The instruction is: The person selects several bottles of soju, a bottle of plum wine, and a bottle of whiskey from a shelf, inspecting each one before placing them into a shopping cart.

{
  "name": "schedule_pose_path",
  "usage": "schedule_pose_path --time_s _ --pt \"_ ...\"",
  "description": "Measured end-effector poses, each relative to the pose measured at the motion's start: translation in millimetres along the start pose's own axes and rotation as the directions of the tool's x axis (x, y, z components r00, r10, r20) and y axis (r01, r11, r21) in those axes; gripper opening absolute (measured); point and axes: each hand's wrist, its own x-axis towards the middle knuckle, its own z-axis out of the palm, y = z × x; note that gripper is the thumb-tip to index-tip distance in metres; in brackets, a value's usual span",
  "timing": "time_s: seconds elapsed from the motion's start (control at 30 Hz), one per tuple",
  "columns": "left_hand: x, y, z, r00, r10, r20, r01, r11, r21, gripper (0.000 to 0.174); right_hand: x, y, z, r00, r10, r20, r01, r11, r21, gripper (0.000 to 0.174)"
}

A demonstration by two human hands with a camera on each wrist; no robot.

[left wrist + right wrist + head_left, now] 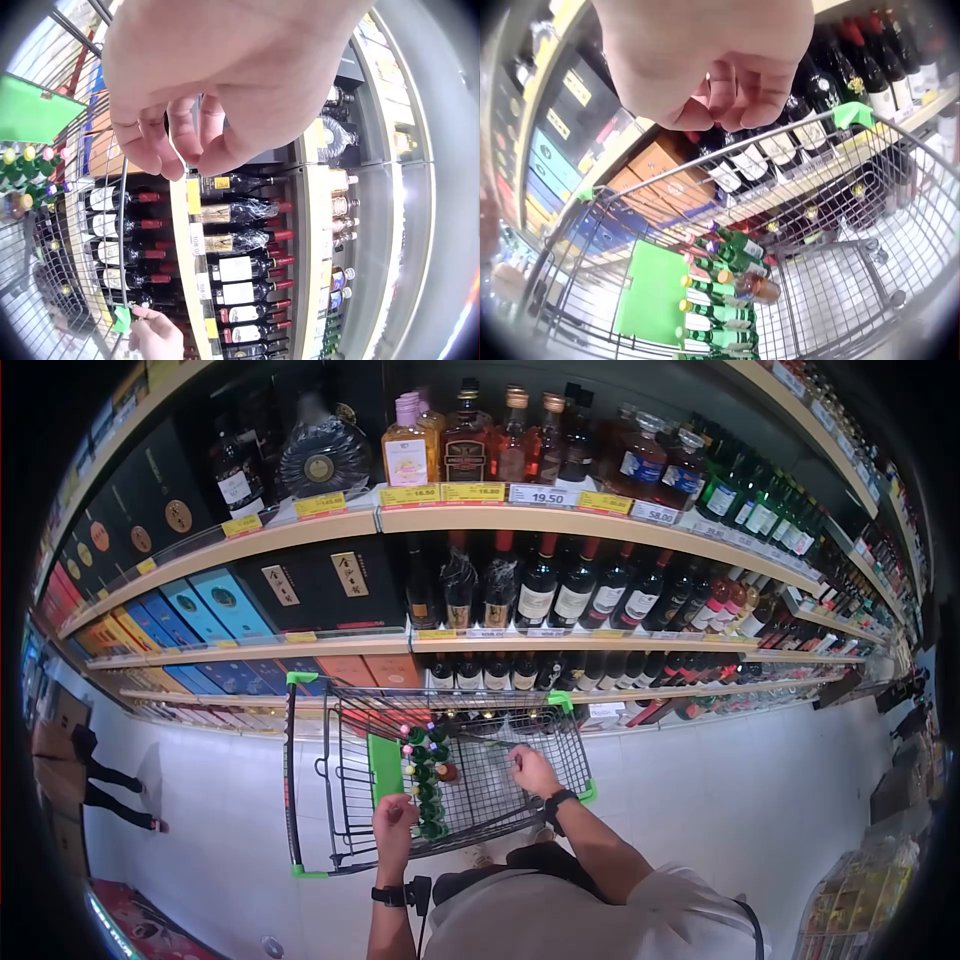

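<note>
My left hand (393, 822) is over the near side of the shopping cart (350, 847), beside its green panel (385, 760), with fingers loosely bent and nothing in them. Over the cart's basket, to the right of the bottles, my right hand (537, 772) has bent fingers; the right wrist view shows no object in that hand. Several green bottles (718, 313) with pink, yellow and purple caps lie in the basket next to the panel. One brown bottle (759, 288) with an orange cap lies among them.
Shelves (560, 628) in front hold wine bottles (537, 592), spirits (465, 442) and boxed bottles (300, 585). Another person's legs (115, 785) stand at the left on the white floor (215, 800). A stacked display (860, 895) is at the lower right.
</note>
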Motion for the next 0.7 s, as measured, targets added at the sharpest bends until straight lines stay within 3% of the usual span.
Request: schedule_pose_path --time_s 0.07,0.17,0.3,0.47,0.57,0.7 --pt "4 -4 7 1.0 -0.018 0.015 0.018 1.0 -0.022 0.018 0 -2 -23 0.999 -0.043 -0.029 0.043 0.999 0.014 0.025" --pt "9 -10 18 0.999 -0.027 0.041 0.028 0.999 -0.041 0.017 -2 -10 -56 0.99 0.089 -0.106 -0.077 0.991 0.107 0.025" --pt "11 0 32 0.997 -0.009 0.078 0.016 0.996 -0.088 0.018 -4 3 -83 0.97 0.065 -0.233 -0.001 0.964 0.267 0.02" --pt "23 -12 36 0.998 0.035 0.046 -0.034 0.999 -0.01 0.024 -2 11 -120 0.981 0.055 -0.187 -0.002 0.962 0.275 0.01" --pt "24 -3 52 0.999 0.025 0.023 -0.025 0.999 -0.038 0.027 3 10 -147 0.966 0.058 -0.253 0.006 0.97 0.244 0.01" --pt "25 1 74 1.0 0.007 -0.001 -0.007 0.998 -0.064 0.029 25 33 -176 0.95 0.112 -0.291 0.005 0.928 0.372 0.015"
